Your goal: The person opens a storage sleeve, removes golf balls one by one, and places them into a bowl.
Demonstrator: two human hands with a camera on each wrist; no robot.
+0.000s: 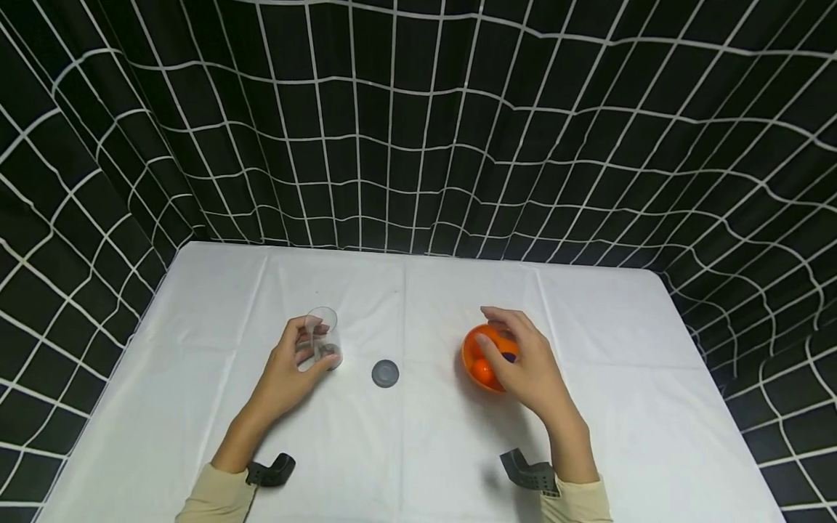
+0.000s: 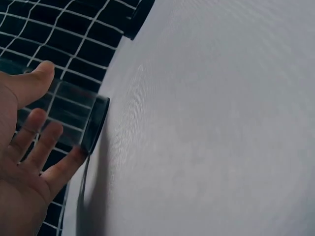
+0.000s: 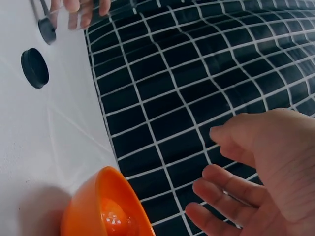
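Observation:
A clear, open-topped plastic cylinder (image 1: 322,321) with a dark grey base (image 2: 98,125) stands on the white cloth. My left hand (image 1: 288,374) holds it, thumb on the near side and fingers behind. To its right lies a round grey lid (image 1: 385,373), which also shows as a dark disc (image 3: 35,68) in the right wrist view. Over an orange bowl (image 1: 472,367) hovers my right hand (image 1: 526,363), thumb and fingers apart with nothing between them. Inside the bowl are an orange ball (image 1: 482,371) and something dark purple (image 1: 508,357), partly hidden by the hand.
A white cloth (image 1: 405,450) with fold creases covers the table. Black netting-patterned curtain (image 1: 418,131) with white grid lines rises behind the far edge and along both sides. Each wrist wears a dark camera mount (image 1: 271,471).

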